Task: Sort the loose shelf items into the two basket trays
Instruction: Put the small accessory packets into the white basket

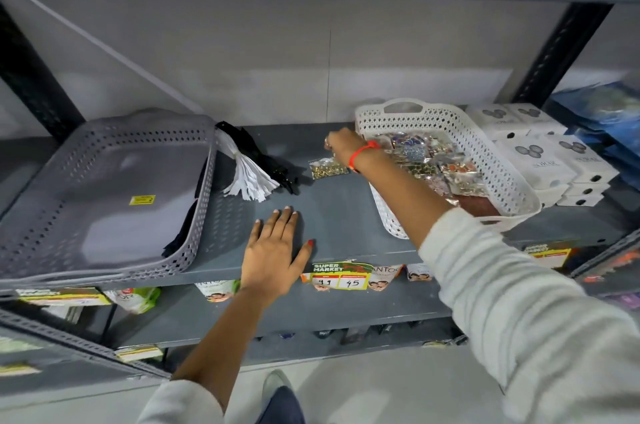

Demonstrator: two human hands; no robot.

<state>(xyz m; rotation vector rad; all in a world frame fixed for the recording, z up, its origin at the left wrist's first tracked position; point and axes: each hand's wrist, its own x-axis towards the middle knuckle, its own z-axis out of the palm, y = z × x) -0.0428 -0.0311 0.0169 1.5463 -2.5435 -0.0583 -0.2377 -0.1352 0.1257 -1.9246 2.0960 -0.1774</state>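
Observation:
A grey basket tray [86,250] sits at the shelf's left, tilted, with dark items under its right side. A white basket tray [491,150] at the right holds several shiny packets [433,160]. Between them lie a bundle of white and black zippers [249,174] and a small clear packet of gold pieces [329,169]. My left hand [277,250] rests flat and open on the shelf's front edge. My right hand [343,146] reaches just above the gold packet, fingers curled; I cannot make out whether it grips anything.
White boxes [540,153] are stacked right of the white tray, with blue packs [602,115] behind them. Black uprights [561,53] frame the grey shelf [332,216]. Price labels [341,276] hang on the front edge. Lower shelves hold packaged goods.

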